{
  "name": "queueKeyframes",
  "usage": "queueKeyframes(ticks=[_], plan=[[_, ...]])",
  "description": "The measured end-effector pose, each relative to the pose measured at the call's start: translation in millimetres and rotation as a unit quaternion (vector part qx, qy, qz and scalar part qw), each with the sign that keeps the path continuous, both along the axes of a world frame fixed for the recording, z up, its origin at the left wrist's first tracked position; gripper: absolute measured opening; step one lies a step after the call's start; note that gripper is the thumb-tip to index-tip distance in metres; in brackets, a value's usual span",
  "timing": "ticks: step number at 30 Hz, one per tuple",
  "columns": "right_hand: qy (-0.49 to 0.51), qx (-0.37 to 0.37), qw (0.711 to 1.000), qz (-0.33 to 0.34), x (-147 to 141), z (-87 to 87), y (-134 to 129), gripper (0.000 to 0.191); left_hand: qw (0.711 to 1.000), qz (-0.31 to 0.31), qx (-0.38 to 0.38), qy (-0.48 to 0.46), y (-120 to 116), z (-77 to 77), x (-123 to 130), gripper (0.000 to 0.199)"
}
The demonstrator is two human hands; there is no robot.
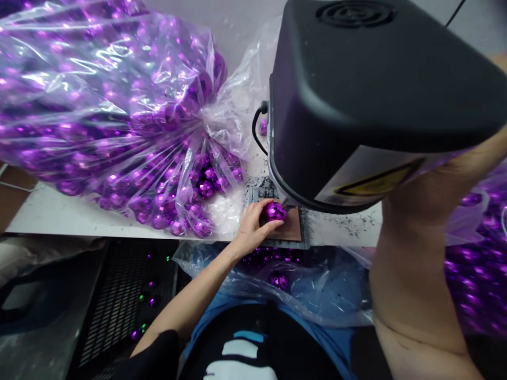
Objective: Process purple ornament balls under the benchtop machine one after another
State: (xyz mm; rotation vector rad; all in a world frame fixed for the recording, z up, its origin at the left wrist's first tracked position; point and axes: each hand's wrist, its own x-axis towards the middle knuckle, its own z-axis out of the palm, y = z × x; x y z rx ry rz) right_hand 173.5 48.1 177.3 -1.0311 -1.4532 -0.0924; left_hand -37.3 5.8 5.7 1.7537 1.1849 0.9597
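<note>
A shiny purple faceted ball is between the thumb and fingers of my left hand, which is closed around it. The ball rests on or just above a flat brown pad on a grey base plate. A large black machine housing with a yellow warning label overhangs it, and a thin tip points down beside the ball. My right arm bends up along the machine's right side. Its hand is mostly hidden at the right edge, with only a patch of skin showing.
A big clear bag of purple balls lies on the white table at left. An open plastic bag with more balls spreads over my lap. Another ball-filled bag stands at right. A black crate sits below left. Dark flakes litter the tabletop.
</note>
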Motion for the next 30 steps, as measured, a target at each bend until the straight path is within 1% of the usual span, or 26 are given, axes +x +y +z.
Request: queueKeyframes(ticks=[2,4,7,9,11,14,18,20,24,28,30], plan=[[-0.012,0.012,0.999,-0.032,0.8,-0.9,0.9,0.045,0.999,-0.003,0.031,0.037,2.1,3.2,3.4,0.041],[-0.012,0.013,0.999,-0.049,1.0,-1.3,1.2,0.043,0.996,-0.014,0.057,0.074,3.5,9.2,4.6,0.038],[-0.008,0.015,0.999,-0.048,0.5,-1.4,0.0,0.042,0.99,-0.033,0.078,0.116,5.8,17.6,3.1,0.035],[-0.006,0.019,0.999,-0.037,0.8,-1.9,-0.7,0.043,0.987,-0.037,0.083,0.129,6.5,19.7,1.8,0.034],[-0.004,0.024,0.999,-0.033,1.9,-2.8,-0.6,0.044,0.986,-0.041,0.089,0.132,5.7,17.8,2.7,0.035],[0.002,0.028,0.999,-0.03,3.3,-4.2,0.8,0.045,0.988,-0.037,0.091,0.12,2.4,9.7,9.1,0.038],[0.015,0.028,0.999,-0.024,2.3,-4.1,2.4,0.047,0.994,-0.018,0.063,0.088,-0.3,-1.1,16.0,0.043],[0.014,0.026,0.999,-0.027,1.8,-3.9,2.9,0.05,0.995,-0.028,0.057,0.077,-0.1,-3.8,14.9,0.046],[0.002,0.02,0.999,-0.036,1.6,-3.3,3.3,0.052,0.993,-0.057,0.053,0.09,0.2,-2.7,9.7,0.046],[-0.007,0.015,0.999,-0.048,-4.0,1.4,-5.2,0.05,0.99,-0.059,0.053,0.117,-0.9,3.2,9.3,0.043],[-0.032,0.022,0.999,-0.023,-8.9,4.5,-15.3,0.047,0.989,-0.06,0.053,0.123,-1.5,6.1,10.3,0.041]])
